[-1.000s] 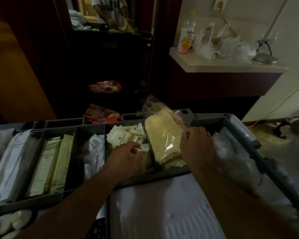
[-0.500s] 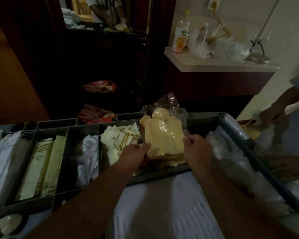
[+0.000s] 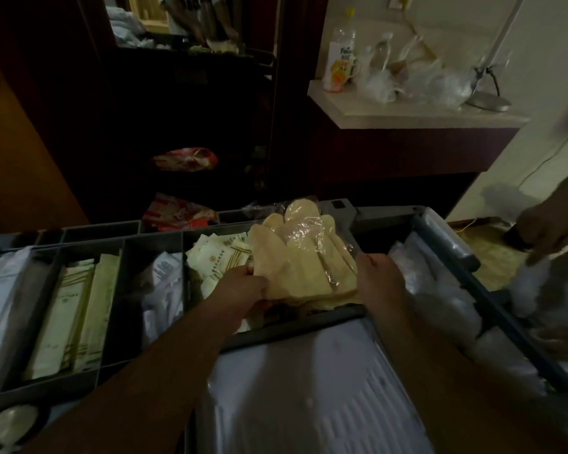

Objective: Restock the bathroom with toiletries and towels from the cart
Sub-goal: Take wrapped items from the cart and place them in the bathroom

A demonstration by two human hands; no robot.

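Raised since a second ago, when it lay in its compartment, the yellow bundle (image 3: 304,260) in clear plastic wrap now stands tilted above the right end of the cart tray (image 3: 92,239), its rounded tops pointing away from the camera. What the bundle contains cannot be told.

Foreground: a white ribbed sheet (image 3: 309,398) lies between the two forearms, just in front of the tray's near rim.

Middle: the left hand (image 3: 243,296) grips the bundle's lower left edge with curled fingers. The right hand (image 3: 379,280) grips its lower right edge. The hands are apart, with the bundle between them. White sachets (image 3: 215,257) fill the compartment just left of the bundle. Long cream packets (image 3: 76,309) lie further left.

Right edge: another person's hand (image 3: 545,224) reaches in beside the cart.

Background: two red packets (image 3: 177,213) sit on dark shelves beyond the tray. A bottle with an orange label (image 3: 340,65) stands on a pale counter (image 3: 407,114) among clear plastic bags.
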